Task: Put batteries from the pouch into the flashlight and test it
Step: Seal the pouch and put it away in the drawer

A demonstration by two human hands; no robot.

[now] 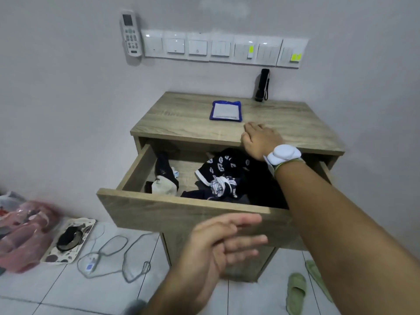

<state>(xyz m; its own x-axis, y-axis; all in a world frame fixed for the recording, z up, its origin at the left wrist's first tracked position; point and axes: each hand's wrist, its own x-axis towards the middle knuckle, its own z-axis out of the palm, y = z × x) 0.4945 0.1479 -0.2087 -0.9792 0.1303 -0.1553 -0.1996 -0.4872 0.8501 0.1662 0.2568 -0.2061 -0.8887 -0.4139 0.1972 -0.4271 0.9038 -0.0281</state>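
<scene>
pouch [226, 110] lies beyond open drawer [181, 214]; flashlight [262, 85] leans on wall.

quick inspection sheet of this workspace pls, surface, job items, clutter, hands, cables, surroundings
surface: wooden cabinet top, its drawer pulled open
job's things: blue flat pouch lying on the top; black cylindrical flashlight upright against the wall
clutter: dark clothes in the drawer
hands: right hand palm down on the top's front edge, empty; left hand open before the drawer front, blurred
cables: grey cable looped on the floor
surroundings: white remote, wall switches, green slippers
</scene>
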